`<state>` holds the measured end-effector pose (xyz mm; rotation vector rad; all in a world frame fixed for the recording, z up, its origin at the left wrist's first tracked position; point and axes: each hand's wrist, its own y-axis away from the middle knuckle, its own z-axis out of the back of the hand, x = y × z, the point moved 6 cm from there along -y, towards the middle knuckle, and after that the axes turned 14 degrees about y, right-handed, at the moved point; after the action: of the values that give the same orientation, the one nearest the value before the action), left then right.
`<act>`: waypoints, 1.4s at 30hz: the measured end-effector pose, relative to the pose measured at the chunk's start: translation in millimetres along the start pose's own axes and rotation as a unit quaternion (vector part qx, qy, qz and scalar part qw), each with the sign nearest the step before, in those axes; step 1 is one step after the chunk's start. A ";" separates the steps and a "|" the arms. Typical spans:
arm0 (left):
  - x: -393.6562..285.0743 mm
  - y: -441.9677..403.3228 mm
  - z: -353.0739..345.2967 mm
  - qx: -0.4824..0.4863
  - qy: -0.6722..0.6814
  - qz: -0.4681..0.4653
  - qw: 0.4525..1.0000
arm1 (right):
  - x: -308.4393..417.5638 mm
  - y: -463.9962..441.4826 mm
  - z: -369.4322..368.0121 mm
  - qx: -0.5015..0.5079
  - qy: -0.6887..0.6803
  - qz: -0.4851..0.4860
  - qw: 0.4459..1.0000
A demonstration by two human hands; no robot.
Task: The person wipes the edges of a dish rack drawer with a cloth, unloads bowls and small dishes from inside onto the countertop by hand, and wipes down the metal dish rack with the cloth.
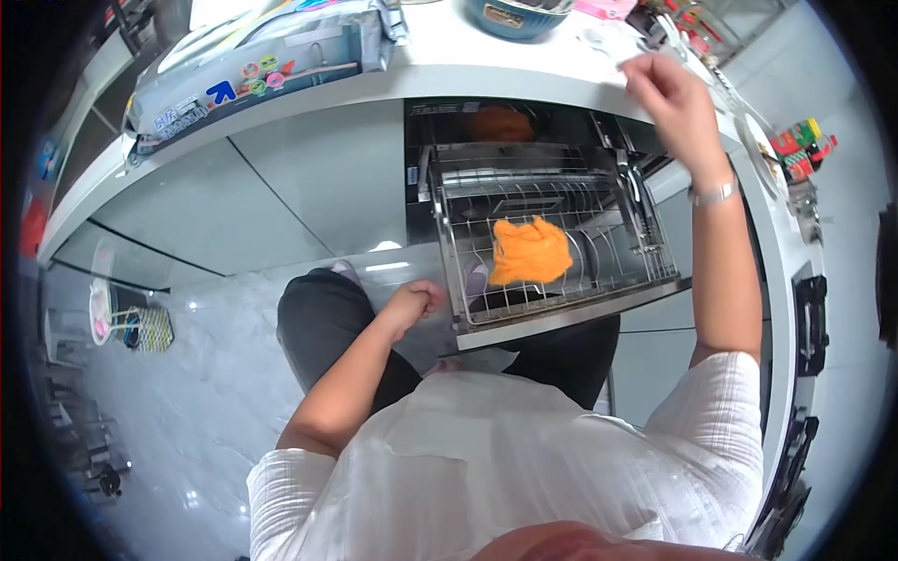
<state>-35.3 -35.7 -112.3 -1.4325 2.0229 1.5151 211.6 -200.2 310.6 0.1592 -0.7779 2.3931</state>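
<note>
An orange cloth (531, 251) lies crumpled in the wire rack of a pulled-out drawer basket (468, 271). My left hand (413, 306) is beside the basket's left side, above my knee, with its fingers curled in and nothing visible in them. My right hand (670, 101) is raised at the countertop's edge, to the right of the basket. Its fingers are curled together near small items on the counter. Whatever they may hold is too small or hidden to make out. A metal band (714, 194) circles the right wrist.
On the white countertop (449, 79) are a large grey printed package (262, 79), a blue bowl (520, 19) and utensils (666, 35). Bottles (797, 150) stand at the far right. A woven basket (150, 329) sits on the tiled floor at left. Grey cabinet doors (309, 178) flank the drawer.
</note>
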 end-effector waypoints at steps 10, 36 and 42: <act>-9.5 11.0 3.1 0.005 0.031 -0.053 0.998 | -31.3 -61.2 -13.3 -0.049 0.385 0.216 0.896; -139.9 121.5 30.6 -0.007 0.129 -0.336 0.933 | 138.6 113.2 -256.9 0.370 -0.462 -0.087 0.801; -131.1 91.6 1.6 -0.010 -0.016 -0.331 0.943 | 112.5 128.8 -247.2 0.413 -0.298 -0.085 0.857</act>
<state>-44.5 36.9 29.9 -1.8256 1.2907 1.2381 62.7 -84.3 76.6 1.2997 0.0991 2.3484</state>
